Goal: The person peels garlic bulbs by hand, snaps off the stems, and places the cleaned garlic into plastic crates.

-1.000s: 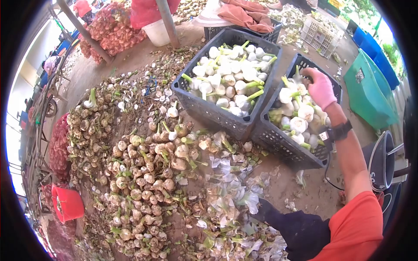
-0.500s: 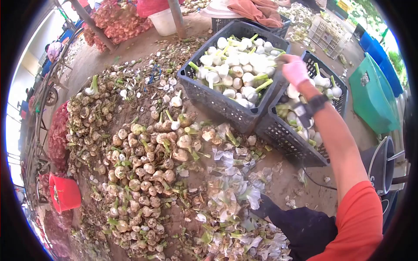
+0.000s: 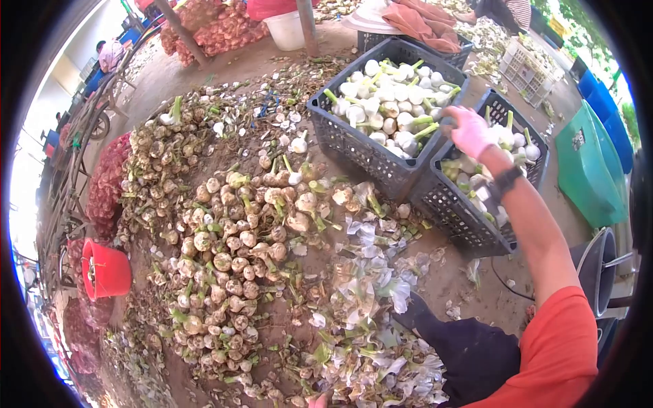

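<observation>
My right hand (image 3: pixel 469 132), in a pink glove, is at the shared side of two black plastic crates. Its fingers curl down over the rim of the fuller crate (image 3: pixel 364 148), where they look closed on the edge; the fingertips are partly hidden. White trimmed garlic bulbs (image 3: pixel 391 109) with short green stems heap up in that crate. Under my right forearm, the second crate (image 3: pixel 452 217) holds more white bulbs. Of my left hand (image 3: pixel 317 401), only a pink sliver shows at the bottom edge, its fingers out of sight.
Unpeeled garlic (image 3: pixel 235 272) covers the ground, with papery peelings (image 3: pixel 371 272) beside my dark-clad leg (image 3: pixel 462 353). A red bucket (image 3: pixel 109 268) stands left, a green tub (image 3: pixel 590 166) right. Red net sacks (image 3: pixel 218 30) lie behind. Another person (image 3: pixel 110 56) is far left.
The view has turned slightly, shifting the crates right in the picture. My right hand remains at the crate's rim. A sliver of my left hand shows more clearly at the bottom.
</observation>
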`<state>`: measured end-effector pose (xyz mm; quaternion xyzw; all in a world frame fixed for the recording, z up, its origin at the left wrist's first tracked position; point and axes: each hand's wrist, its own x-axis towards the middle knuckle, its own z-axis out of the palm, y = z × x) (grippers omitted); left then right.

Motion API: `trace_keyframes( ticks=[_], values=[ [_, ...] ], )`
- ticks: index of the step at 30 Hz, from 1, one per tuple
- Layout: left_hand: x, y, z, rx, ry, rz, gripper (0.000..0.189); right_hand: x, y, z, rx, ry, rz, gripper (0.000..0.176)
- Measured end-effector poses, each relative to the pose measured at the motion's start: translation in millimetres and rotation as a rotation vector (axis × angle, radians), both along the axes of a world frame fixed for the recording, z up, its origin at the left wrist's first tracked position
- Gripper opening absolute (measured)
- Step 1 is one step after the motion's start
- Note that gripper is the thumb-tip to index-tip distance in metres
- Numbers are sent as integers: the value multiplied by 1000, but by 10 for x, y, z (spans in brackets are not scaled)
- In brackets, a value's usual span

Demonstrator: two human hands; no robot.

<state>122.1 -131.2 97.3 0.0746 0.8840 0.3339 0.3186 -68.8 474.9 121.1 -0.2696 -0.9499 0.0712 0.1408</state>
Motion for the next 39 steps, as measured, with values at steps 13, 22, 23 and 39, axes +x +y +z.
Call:
trace_keyframes(
  ticks=[13,22,23,39],
  values=[
    [-54,65,149,-7,8,-65,47,-305,351,-261,-801,211,-20,19],
    [0,125,454,76,174,-202,48,698,127,317,-2037,678,207,23],
    [22,123,491,84,200,-211,47,749,88,359,-2021,682,234,22],
    [-11,383,1277,868,131,598,65,733,-2746,1540,-488,86,1230,13]
  ],
)
